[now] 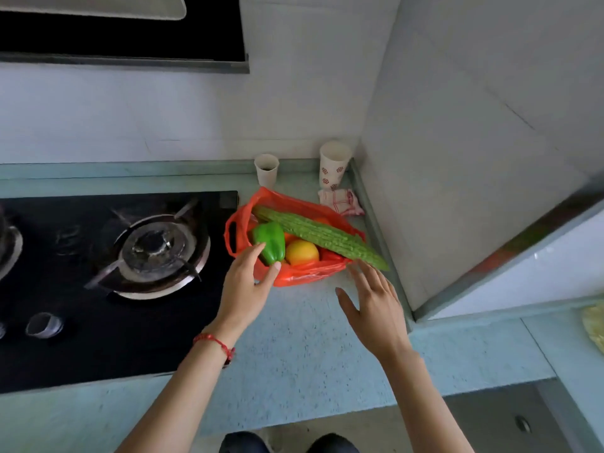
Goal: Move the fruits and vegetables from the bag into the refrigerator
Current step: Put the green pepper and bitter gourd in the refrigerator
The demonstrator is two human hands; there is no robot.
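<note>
1. A black glass gas hob (98, 289) is set into the pale blue speckled countertop (294, 348) at the left, with a round metal burner (157, 246) under its pan supports and a silver control knob (44, 325) near the front edge
2. The left hand (245, 282), a red string bracelet (214, 343) on its wrist, reaches to the near left side of the bag; its fingers are loosely extended and its fingertips touch the green bell pepper (268, 241), without closing around it
3. The orange plastic carrier bag (294, 276) lies open on the countertop just right of the hob, and the produce is inside it: the pepper at the left, a round yellow-orange fruit (301, 252) beside it, and a long bumpy green bitter gourd (317, 235) lying diagonally across the top, its near end sticking out over the bag's right rim
4. Behind the bag, against the wall, stand a small plain white paper cup (266, 170) and a taller white paper cup with red motifs (333, 165), with a crumpled white cloth with red stripes (341, 201) in front of the taller one
5. The right hand (372, 305) hovers with fingers spread and straight, holding nothing, its fingertips just beside the gourd's near end and the bag's right edge
6. At the far right a white panel edged in grey (510, 266) angles into view above the countertop
</note>
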